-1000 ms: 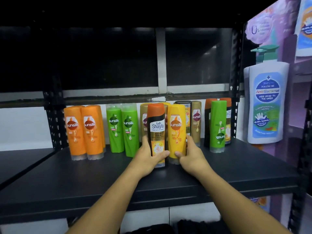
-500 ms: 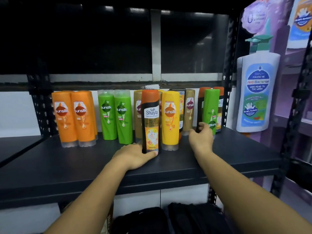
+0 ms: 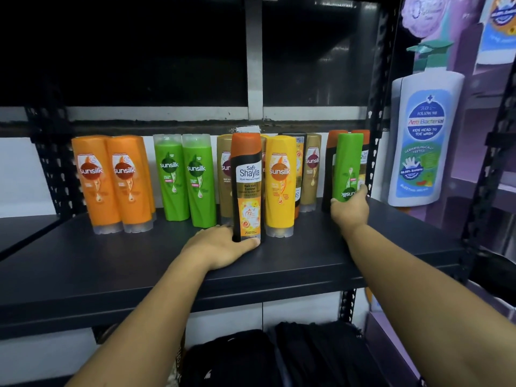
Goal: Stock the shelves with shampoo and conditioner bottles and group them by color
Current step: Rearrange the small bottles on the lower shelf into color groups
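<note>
Below the shelf (image 3: 111,263) front edge: dark bundles (image 3: 279,356), type unclear.

L hand (image 3: 223,247) rests on shelf, mid-front. Thumb & fingers curl round the base of the black bottle (image 3: 247,188). Bottle is upright, orange cap up, standing fwd of the row.

R hand (image 3: 350,210), near shelf's right edge, clasps the lower end of the inverted green bottle (image 3: 349,166). Contact w/ shelf is hidden by the hand.

Row toward back edge, left to right:
- orange bottles (image 3: 114,182)
- green pair (image 3: 185,177)
- gold bottles (image 3: 312,171)
- yellow bottle (image 3: 280,185), just beside the black bottle
- orange-capped dark bottles (image 3: 331,152), behind the inverted one

All are capped; fill can't be told.

Past the right post: white pump bottle (image 3: 424,141) on the adjacent unit.

Vs 0.5 s ago: R hand only had fingertips at the inverted green bottle and now clasps it. L hand's grip and the black bottle's position are unchanged.
</note>
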`<state>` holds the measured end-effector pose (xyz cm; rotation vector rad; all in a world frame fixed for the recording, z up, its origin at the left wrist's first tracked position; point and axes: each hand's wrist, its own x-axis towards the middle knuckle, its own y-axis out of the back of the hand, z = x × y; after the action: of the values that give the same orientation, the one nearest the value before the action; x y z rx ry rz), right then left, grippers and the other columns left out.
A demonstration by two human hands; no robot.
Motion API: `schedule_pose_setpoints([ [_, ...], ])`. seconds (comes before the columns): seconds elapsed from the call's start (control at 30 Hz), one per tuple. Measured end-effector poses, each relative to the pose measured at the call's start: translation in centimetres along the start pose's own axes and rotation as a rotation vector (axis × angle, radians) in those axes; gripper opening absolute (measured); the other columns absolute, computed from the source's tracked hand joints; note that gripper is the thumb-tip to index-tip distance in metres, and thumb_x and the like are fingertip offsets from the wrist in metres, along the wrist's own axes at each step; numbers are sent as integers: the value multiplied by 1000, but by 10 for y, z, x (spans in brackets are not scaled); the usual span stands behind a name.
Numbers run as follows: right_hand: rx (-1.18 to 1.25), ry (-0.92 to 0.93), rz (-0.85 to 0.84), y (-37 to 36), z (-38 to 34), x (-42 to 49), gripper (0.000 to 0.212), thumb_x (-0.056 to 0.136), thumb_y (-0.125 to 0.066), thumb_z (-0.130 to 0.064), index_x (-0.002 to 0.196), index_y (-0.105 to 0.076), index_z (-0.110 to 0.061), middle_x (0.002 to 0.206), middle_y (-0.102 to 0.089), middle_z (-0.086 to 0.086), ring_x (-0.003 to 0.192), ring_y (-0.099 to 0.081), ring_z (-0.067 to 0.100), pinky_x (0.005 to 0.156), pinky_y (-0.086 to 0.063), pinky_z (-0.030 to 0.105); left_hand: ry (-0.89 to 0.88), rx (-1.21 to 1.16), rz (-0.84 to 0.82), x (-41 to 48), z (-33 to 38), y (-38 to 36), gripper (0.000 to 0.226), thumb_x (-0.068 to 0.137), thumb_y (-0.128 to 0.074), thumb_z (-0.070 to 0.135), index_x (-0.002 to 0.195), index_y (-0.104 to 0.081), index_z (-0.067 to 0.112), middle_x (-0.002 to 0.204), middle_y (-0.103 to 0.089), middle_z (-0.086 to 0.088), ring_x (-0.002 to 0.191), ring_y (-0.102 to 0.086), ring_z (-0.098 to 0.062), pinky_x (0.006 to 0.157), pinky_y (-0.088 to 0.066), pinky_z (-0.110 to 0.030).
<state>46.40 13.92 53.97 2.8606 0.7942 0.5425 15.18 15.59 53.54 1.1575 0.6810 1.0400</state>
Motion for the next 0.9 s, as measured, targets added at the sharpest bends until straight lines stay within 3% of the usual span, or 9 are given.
schedule_pose_setpoints([
  [0.13, -93, -8, 34, 4, 2, -1, 75, 84, -79, -24, 145, -38, -6, 143, -41, 19, 128, -49, 40, 106, -43, 44, -4, -4, 2, -2, 1, -1, 100, 66, -30, 100, 145, -51, 42, 146, -59, 4, 127, -58, -26, 101, -50, -42],
  [0.27, -210, 30, -65, 9, 0, -6, 70, 83, -80, -34, 134, -46, -1, 139, -42, 19, 124, -50, 41, 103, -47, 47, 0, -38, 11, -4, 2, 0, 101, 61, -33, 100, 141, -55, 42, 140, -63, 4, 121, -61, -24, 100, -52, -41],
  [0.37, -237, 94, -143, 16, -1, -18, 66, 82, -81, -37, 130, -50, -4, 133, -50, 18, 117, -55, 38, 100, -50, 47, -2, -79, 31, -6, 3, 1, 96, 60, -38, 99, 135, -61, 42, 133, -67, 5, 114, -63, -22, 97, -54, -41],
  [0.5, -228, 143, -285, 33, -9, -53, 58, 80, -82, -39, 126, -56, -14, 123, -60, 7, 111, -60, 28, 95, -50, 39, -39, -143, 70, -8, 3, 4, 73, 73, -56, 87, 131, -63, 44, 130, -68, 10, 112, -64, -18, 96, -55, -40],
  [0.63, -188, 188, -424, 53, -23, -94, 50, 80, -84, -37, 121, -58, -22, 115, -69, -3, 106, -64, 21, 94, -51, 36, -55, -198, 93, -14, 5, 7, 74, 67, -64, 85, 129, -65, 44, 129, -69, 12, 113, -64, -16, 96, -56, -41],
  [0.77, -209, 257, -529, 59, -42, -132, 47, 82, -83, -37, 120, -60, -24, 108, -69, -8, 91, -63, 7, 75, -45, 21, -50, -231, 164, -24, 9, 12, 71, 75, -71, 76, 133, -65, 36, 135, -66, 7, 119, -63, -19, 98, -54, -38],
  [0.83, -207, 302, -553, 55, -49, -148, 49, 79, -85, -40, 119, -62, -23, 108, -71, -7, 92, -64, 6, 75, -45, 20, -48, -274, 215, -31, 8, 16, 70, 82, -71, 66, 139, -63, 27, 142, -63, 4, 127, -60, -20, 102, -50, -33],
  [0.9, -237, 341, -591, 45, -56, -162, 50, 77, -86, -44, 116, -64, -22, 108, -71, -7, 93, -66, 8, 77, -47, 23, -72, -352, 246, -37, -2, 20, 57, 88, -70, 56, 136, -67, 24, 137, -67, 3, 122, -62, -17, 100, -49, -28],
])
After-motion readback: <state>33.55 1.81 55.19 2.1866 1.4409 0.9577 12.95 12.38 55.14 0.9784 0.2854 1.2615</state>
